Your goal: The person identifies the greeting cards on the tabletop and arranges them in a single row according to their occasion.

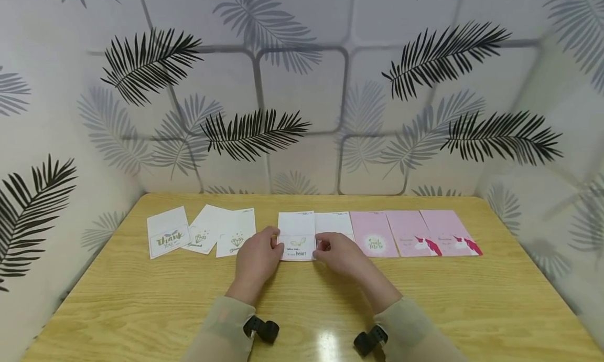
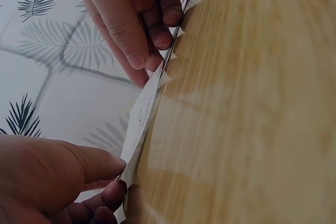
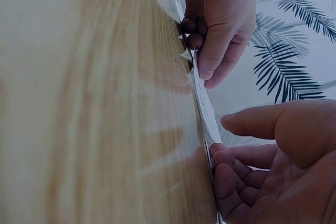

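A white folded greeting card with gold wings and the printed words "take me" and "heart" lies on the wooden table, both hands at its sides. My left hand pinches its left edge between thumb and finger; in the left wrist view the card tilts slightly up from the tabletop. At its right edge is my right hand. Seen from the right wrist, this right hand has its thumb raised off the card, while its bent fingertips touch the edge low by the table.
Left of the hands lie a thank-you card and two white diamond cards, one being this card. To the right are a white card, a pink "smile" card and two pink unicorn cards. A leaf-patterned wall stands behind the table.
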Available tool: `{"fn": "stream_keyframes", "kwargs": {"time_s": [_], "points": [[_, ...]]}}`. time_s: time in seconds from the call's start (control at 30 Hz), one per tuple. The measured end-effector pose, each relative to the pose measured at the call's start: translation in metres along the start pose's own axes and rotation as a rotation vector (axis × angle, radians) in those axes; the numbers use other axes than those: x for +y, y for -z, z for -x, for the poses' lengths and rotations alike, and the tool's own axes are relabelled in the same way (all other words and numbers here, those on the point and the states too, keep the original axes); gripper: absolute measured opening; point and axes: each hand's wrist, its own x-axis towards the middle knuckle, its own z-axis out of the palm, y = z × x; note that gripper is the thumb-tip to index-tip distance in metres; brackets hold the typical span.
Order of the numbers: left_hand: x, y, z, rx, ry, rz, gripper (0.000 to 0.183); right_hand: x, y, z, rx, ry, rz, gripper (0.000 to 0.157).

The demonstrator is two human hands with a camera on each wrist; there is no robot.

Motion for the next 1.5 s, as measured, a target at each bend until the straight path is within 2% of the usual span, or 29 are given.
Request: {"fn": "stream_keyframes", "kwargs": {"time_s": [0.07,0.2,0.37,0.8,1.0,1.1,1.13,1.23,1.33,1.37,1.5], "points": [[0.000,-0.001,0.000,0.002,0.006,-0.007,0.031,0.001,-0.001,0.000,-0.002,-0.002,0.004,0.015],[0.001,-0.001,-0.001,0.006,0.014,-0.021,0.032,0.002,-0.004,-0.003,-0.014,0.003,0.007,0.004],[0.003,-0.001,-0.002,-0.002,0.023,-0.042,0.033,0.002,-0.005,-0.005,-0.037,0.040,0.011,0.024],[0.003,-0.002,-0.002,0.006,-0.006,-0.113,0.030,0.002,-0.004,-0.005,-0.049,0.058,-0.009,0.031],[0.002,-0.002,-0.004,0.006,-0.016,-0.115,0.031,0.001,-0.004,-0.006,-0.048,0.052,-0.022,0.024],[0.002,-0.002,-0.005,-0.002,-0.010,-0.115,0.031,0.003,-0.004,-0.005,-0.047,0.063,-0.023,0.021],[0.002,-0.002,-0.005,-0.004,-0.009,-0.113,0.031,0.009,-0.006,-0.008,-0.039,0.089,-0.018,0.020],[0.002,-0.002,-0.003,-0.005,-0.005,-0.101,0.032,0.008,-0.006,-0.005,-0.026,0.078,-0.017,0.009],[0.002,-0.001,-0.002,0.010,-0.014,-0.084,0.032,0.005,-0.005,-0.003,-0.005,0.036,-0.023,0.029],[0.003,0.000,-0.002,0.018,-0.015,-0.080,0.031,-0.003,-0.002,0.001,-0.001,-0.001,-0.028,0.036],[0.004,0.005,0.000,0.053,-0.030,-0.059,0.029,-0.007,-0.001,0.002,0.036,-0.017,-0.012,0.038]]}}
